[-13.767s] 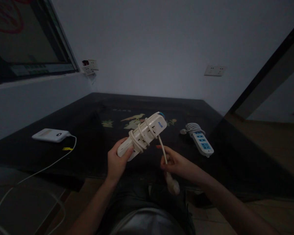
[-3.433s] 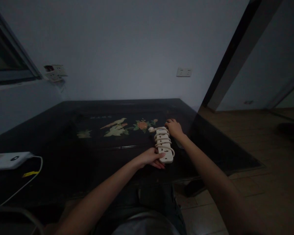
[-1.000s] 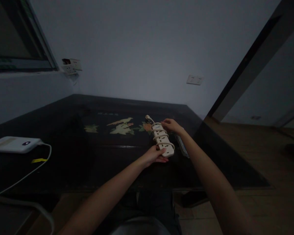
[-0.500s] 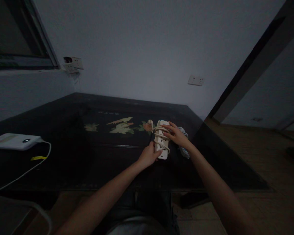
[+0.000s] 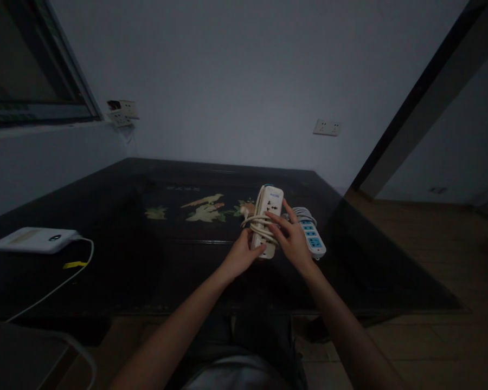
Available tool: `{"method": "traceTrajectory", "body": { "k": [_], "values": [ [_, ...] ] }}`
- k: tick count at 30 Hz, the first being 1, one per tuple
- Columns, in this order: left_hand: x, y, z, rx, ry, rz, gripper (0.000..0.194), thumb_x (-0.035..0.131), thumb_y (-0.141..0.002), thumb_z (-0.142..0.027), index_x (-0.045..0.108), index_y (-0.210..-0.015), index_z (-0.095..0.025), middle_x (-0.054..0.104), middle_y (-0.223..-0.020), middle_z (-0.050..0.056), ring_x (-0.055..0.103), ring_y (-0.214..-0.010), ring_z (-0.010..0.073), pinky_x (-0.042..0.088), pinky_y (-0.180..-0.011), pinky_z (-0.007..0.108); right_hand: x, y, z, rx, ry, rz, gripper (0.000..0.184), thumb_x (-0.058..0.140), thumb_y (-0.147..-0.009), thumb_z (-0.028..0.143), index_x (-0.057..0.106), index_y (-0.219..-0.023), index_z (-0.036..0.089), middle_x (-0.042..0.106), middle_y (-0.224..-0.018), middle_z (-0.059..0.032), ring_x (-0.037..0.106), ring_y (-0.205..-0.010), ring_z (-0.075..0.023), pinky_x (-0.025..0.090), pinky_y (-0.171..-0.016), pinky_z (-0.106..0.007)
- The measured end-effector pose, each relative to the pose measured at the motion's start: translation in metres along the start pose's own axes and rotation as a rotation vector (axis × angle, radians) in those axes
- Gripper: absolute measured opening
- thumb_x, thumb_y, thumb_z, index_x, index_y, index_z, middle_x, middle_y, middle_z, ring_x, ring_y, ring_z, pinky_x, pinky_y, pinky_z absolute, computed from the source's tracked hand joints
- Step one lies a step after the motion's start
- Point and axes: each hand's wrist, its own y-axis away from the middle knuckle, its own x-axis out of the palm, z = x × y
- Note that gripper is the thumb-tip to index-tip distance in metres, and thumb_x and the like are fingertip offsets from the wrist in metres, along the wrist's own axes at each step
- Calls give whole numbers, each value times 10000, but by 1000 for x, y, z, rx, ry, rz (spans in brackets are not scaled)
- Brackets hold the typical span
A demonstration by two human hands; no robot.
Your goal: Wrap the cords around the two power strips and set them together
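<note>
A white power strip point(image 5: 273, 201), its cream cord point(image 5: 262, 223) wrapped around its middle, is tilted up over the dark table. My left hand point(image 5: 242, 253) grips its lower end, thumb across the front face and the other fingers behind. From the right, my right hand point(image 5: 294, 238) closes on the strip, with fingertips on the cord turns and one finger along the right edge. The cord's plug point(image 5: 244, 211) sticks out at the left. Just right of my right hand, a second power strip point(image 5: 314, 238) with blue sockets lies on the table, a pale coiled cord at its far end.
The dark table point(image 5: 154, 281) bears a painted bird and flowers. At its left lies a white device point(image 5: 36, 239) with a cable point(image 5: 61, 281) and a yellow tag point(image 5: 75, 265). Wall sockets point(image 5: 327, 128) are behind, and a chair point(image 5: 20, 357) stands at lower left.
The held power strip has been raised and tilted, and the cord turns now sit bunched at its middle. My right hand has shifted down, uncovering the strip's top and more of the blue-socket strip.
</note>
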Motion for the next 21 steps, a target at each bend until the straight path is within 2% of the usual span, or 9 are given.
{"method": "traceTrajectory", "body": {
  "k": [2,4,8,13,17,21],
  "values": [
    [2,0,1,-29,75,3,524,748,-696,-162,461,-1134,-161,601,-1220,129,590,-1106,232,452,-970,366,4,4,6,20,-11,-13,328,491,-913,307,650,-1199,278,232,-1558,-13,356,-1371,-252,332,-1111,-390],
    [3,1,3,-12,39,-52,568,782,-675,-204,452,-1136,-169,611,-1205,126,589,-1110,238,444,-977,362,8,10,11,38,-34,-3,341,489,-915,315,636,-1221,278,228,-1560,-15,366,-1365,-256,325,-1118,-392],
    [2,5,3,73,-135,-189,510,745,-723,-362,468,-1103,-164,617,-1158,127,594,-1086,260,445,-953,387,12,19,17,33,-102,19,385,481,-922,343,588,-1283,257,233,-1560,-57,405,-1340,-264,307,-1124,-414],
    [2,8,-7,162,-122,-233,493,711,-731,-391,421,-1071,-180,636,-1072,104,634,-991,239,478,-884,386,12,27,23,33,-196,-66,393,428,-947,371,593,-1276,232,224,-1560,-89,437,-1315,-264,325,-1110,-429],
    [3,14,-17,180,-41,-241,671,736,-709,-318,291,-1200,-215,666,-992,64,675,-894,211,507,-838,374,16,36,26,53,-217,-143,399,415,-953,367,575,-1294,236,238,-1553,-86,387,-1351,-260,318,-1116,-423],
    [3,25,-24,215,-96,-179,892,734,-729,-296,158,-1409,-246,674,-1076,87,671,-974,228,490,-897,388,22,43,28,54,-194,-143,412,417,-954,342,525,-1341,256,193,-1566,-63,364,-1363,-256,320,-1117,-425]
  ]
}}
